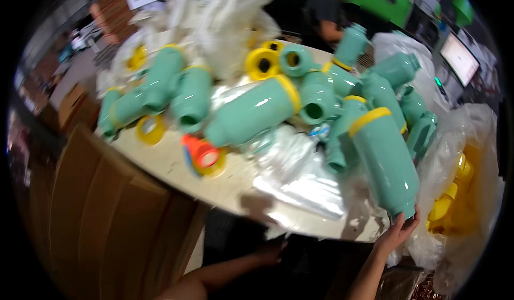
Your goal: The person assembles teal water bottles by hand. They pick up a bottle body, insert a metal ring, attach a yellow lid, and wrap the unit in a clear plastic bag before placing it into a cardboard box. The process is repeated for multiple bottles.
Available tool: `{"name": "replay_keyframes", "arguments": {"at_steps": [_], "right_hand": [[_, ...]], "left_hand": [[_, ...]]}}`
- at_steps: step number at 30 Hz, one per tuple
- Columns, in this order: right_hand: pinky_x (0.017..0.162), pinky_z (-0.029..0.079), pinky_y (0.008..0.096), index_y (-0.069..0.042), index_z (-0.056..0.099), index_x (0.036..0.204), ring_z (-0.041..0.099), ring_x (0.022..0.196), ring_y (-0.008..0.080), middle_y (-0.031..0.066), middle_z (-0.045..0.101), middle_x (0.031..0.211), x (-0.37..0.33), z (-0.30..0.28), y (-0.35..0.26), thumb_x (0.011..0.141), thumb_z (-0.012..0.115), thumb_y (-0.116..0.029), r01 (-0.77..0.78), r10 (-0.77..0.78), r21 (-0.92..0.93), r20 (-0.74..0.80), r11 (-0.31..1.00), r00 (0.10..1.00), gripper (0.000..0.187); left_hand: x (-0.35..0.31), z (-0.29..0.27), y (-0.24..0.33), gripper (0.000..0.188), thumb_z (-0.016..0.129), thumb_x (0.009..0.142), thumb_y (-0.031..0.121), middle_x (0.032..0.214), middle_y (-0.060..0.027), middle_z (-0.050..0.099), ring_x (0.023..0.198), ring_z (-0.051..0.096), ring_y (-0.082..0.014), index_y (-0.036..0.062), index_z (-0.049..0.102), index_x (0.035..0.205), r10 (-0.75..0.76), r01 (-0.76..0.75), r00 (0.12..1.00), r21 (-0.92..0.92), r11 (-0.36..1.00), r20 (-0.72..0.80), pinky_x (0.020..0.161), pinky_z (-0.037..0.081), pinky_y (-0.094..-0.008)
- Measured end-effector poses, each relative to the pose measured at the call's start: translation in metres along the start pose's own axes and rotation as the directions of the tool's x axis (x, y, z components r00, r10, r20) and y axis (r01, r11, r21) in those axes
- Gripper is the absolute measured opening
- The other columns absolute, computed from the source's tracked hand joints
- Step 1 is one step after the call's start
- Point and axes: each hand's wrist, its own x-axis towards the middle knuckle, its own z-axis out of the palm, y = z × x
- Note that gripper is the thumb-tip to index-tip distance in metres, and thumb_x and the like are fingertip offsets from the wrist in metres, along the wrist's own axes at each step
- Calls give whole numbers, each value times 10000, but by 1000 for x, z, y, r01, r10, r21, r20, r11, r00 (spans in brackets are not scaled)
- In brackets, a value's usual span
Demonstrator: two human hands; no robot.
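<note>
My right hand (397, 232) is closed round the narrow neck of a glossy green bottle-shaped shell (383, 160), at the table's right front edge. The shell tilts with its yellow-rimmed wide end up and away from me. My left hand (272, 252) is low in front of the table edge, near a bit of clear plastic; its fingers are dark and blurred. Ahead of it lie flat clear plastic bags (302, 177). Another large green shell (254, 112) with a yellow rim lies mid-table, beside an orange-red tape dispenser or similar part (202, 151).
Several more green shells (191, 99) crowd the table (235, 185). Yellow rings (262, 64) lie at the back, near white plastic sacks (222, 27). On the right stands a clear bag of yellow parts (455, 193); on the left, cardboard sheets (107, 209). A person (326, 16) is behind the table.
</note>
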Motion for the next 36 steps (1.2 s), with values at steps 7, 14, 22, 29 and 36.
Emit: {"name": "replay_keyframes", "arguments": {"at_steps": [7, 14, 22, 29, 36], "right_hand": [[898, 551, 427, -55, 413, 1357, 530, 1137, 251, 129, 443, 1310, -55, -27, 3, 960, 660, -179, -230, 253, 181, -116, 956, 960, 485], [836, 569, 398, -113, 370, 1390, 545, 1134, 264, 123, 370, 1400, -102, -16, -32, 927, 673, -104, -282, 280, 311, 51, 908, 959, 554], [786, 584, 380, -110, 438, 1314, 565, 1086, 237, 99, 451, 1289, -109, -41, -11, 964, 663, -173, -332, 339, 309, 32, 891, 940, 420], [833, 582, 397, -91, 416, 1319, 563, 1088, 247, 120, 443, 1276, -110, -55, 3, 973, 657, -213, -304, 313, 222, -4, 926, 950, 439], [863, 543, 344, -52, 405, 1316, 549, 1071, 204, 115, 452, 1280, -130, -41, 5, 951, 663, -109, -227, 217, 228, 71, 947, 974, 450]], "left_hand": [[-356, -250, 129, 818, 835, 556, 109, 1365, -146, 509, 1288, 458, -352, 63, 513, 1306, 103, 733, 209, 225, 642, -973, 1095, 314, -569], [-504, -242, 99, 496, 812, 692, 115, 1015, -187, 705, 956, 661, -397, 33, 667, 1159, -523, 777, 313, -103, 621, -793, 863, 535, -459], [-561, -261, 44, 476, 752, 730, 102, 1059, -226, 682, 986, 644, -407, 22, 657, 1190, -421, 851, 226, -32, 523, -878, 879, 522, -462], [-443, -138, 95, 317, 646, 673, 15, 801, -135, 660, 712, 634, -352, 80, 654, 984, -178, 949, 101, 42, 312, -979, 644, 509, -438], [-392, -77, 51, 347, 693, 796, 151, 1012, -185, 622, 960, 606, -372, 20, 596, 1103, -369, 879, 288, 91, 469, -884, 846, 494, -457]]}}
